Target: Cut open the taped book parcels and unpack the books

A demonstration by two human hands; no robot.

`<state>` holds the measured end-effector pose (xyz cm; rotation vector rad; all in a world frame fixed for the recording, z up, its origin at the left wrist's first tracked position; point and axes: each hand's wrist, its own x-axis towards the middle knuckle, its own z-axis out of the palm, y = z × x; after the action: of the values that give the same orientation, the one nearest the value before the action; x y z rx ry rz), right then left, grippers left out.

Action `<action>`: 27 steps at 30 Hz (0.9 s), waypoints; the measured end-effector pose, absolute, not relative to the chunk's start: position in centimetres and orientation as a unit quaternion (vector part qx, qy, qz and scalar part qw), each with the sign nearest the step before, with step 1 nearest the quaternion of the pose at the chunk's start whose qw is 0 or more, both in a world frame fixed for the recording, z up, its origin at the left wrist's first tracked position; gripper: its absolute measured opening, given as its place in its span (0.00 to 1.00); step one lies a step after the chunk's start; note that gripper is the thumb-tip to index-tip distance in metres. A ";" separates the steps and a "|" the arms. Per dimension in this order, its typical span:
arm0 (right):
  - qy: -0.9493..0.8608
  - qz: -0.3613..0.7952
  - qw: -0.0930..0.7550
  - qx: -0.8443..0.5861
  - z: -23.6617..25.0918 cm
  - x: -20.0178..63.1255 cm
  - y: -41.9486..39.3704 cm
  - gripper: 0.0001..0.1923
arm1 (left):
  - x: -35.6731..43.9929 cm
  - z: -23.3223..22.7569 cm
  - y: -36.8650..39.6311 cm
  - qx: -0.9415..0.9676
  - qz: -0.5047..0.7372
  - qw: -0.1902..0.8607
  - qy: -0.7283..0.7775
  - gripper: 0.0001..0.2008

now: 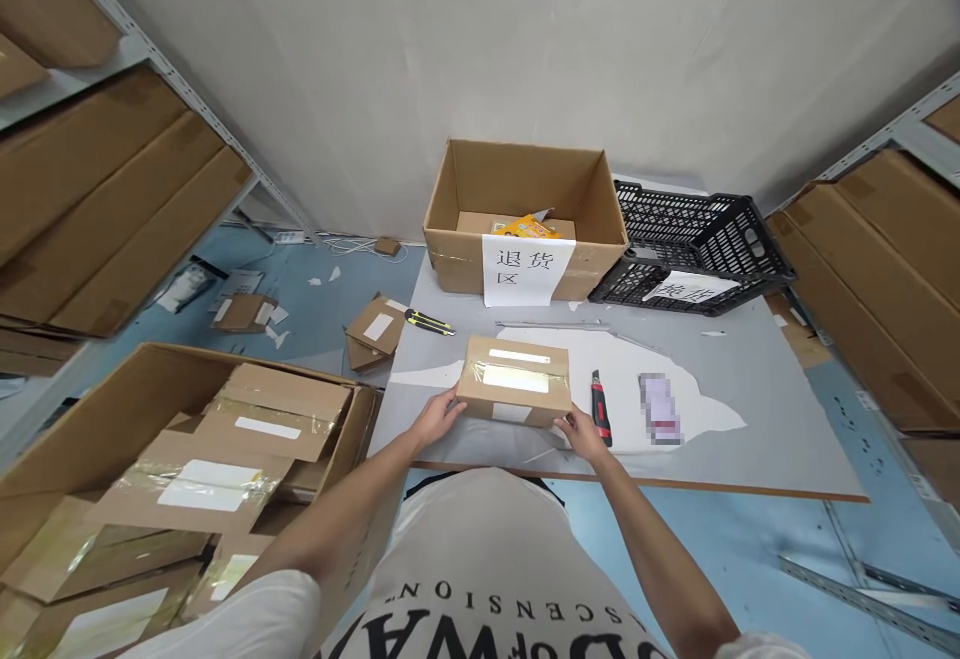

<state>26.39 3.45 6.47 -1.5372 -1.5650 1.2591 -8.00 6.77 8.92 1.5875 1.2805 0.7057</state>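
Note:
A taped cardboard box with white labels sits on the table in front of me, between both hands. My left hand grips its lower left corner, the thumb along the side. At the lower right corner, my right hand holds the box with its fingers closed against the edge. Just right of that hand lies a red and black utility knife. A yellow and black utility knife rests near the table's left edge. The undersides of the fingers are hidden.
Behind stands a large open carton with a paper sign and a yellow packet. Beside it is a black plastic crate. A blurred purple item lies rightward on the table. At left, a big carton holds several parcels.

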 end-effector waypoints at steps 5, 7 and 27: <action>-0.583 0.487 0.295 -0.580 9.5 26.9 4.5 0.22 | -7.9 11.9 7.9 0.571 0.342 0.531 0.525 0.25; -0.570 0.474 0.300 -0.600 10.7 27.0 5.1 0.23 | -7.6 12.5 8.4 0.530 0.374 0.565 0.510 0.29; -0.502 0.422 0.228 -0.720 8.6 26.3 9.7 0.23 | -5.7 8.1 13.2 0.391 0.358 0.664 0.528 0.33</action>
<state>26.27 9.74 8.57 -1.9828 -1.3814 1.1619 -5.72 13.22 8.14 0.8824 1.1926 0.8086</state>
